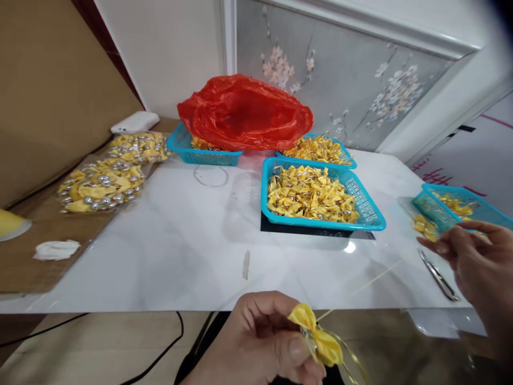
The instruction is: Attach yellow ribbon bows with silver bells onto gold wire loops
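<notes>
The left hand (260, 347) is in front of the near edge of the white, grey-veined counter (180, 256), its grip pinched closed between thumb and fingers on a small bow of glossy yellow ribbon (331, 348) with a silvery part at its middle. The bow is therefore off the counter, just on the person's side of the near edge, right of that edge's middle. Narrow gold ribbon (352, 359) curls below the bow, and a fine, pale gold strand (371, 280) runs from it up and rightward across the counter. The right hand (481, 262) hovers by the near right corner, fingertips close together; whether its grip has hold of the strand or anything else cannot be told. Beside that hand, toward the near edge, lies a slim, shiny silver metal tool (438, 275). Just beyond it, at the right edge, are a blue plastic basket (438, 211) of yellow pieces and some loose yellow bows (425, 227). Right of the counter's middle, a larger blue openwork basket (368, 214) full of yellow bows sits partly over a flat black sheet (276, 225). Toward the far edge are two more blue baskets (208, 156), with a crumpled red plastic bag (244, 115) spread partly over them. Near the left edge, clear bags of yellow bows and silver beads (102, 184) lie on brown cardboard (24, 267), with a crumpled white tissue (56, 249) closer to the near edge.
</notes>
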The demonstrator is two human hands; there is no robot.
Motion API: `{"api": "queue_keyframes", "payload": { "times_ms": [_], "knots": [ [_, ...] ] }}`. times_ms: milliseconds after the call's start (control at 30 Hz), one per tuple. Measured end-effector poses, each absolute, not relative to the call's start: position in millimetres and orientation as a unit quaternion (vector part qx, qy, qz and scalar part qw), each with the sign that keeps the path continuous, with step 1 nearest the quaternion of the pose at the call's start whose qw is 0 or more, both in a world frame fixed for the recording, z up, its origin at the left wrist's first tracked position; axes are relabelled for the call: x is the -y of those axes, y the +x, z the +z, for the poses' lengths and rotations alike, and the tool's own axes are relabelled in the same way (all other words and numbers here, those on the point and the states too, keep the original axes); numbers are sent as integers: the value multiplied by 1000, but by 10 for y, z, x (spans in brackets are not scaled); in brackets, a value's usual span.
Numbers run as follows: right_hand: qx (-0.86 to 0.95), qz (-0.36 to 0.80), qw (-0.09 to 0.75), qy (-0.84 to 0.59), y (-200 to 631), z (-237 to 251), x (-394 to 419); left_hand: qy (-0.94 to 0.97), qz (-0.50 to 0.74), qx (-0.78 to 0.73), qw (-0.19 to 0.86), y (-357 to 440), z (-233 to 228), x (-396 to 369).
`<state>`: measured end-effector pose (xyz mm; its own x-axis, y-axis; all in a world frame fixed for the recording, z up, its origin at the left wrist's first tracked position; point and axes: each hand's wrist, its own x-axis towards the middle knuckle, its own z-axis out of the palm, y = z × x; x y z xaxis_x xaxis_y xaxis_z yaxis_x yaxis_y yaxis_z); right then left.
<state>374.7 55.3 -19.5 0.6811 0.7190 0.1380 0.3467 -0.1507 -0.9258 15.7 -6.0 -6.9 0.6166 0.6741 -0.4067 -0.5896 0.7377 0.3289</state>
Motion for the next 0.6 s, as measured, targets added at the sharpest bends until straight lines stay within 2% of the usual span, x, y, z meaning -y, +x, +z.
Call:
{"api": "queue_keyframes", "payload": {
  "times_ms": [267,400,600],
  "knots": [
    [371,130,462,-795,3750,-152,-460,73,338,-272,898,141,-31,49],
    [399,142,373,-825,3713,-54,-388,57,335,-292,894,145,-29,83],
    [449,32,248,-858,3737,-71,-307,16,321,-334,886,173,-23,154]
  ]
}}
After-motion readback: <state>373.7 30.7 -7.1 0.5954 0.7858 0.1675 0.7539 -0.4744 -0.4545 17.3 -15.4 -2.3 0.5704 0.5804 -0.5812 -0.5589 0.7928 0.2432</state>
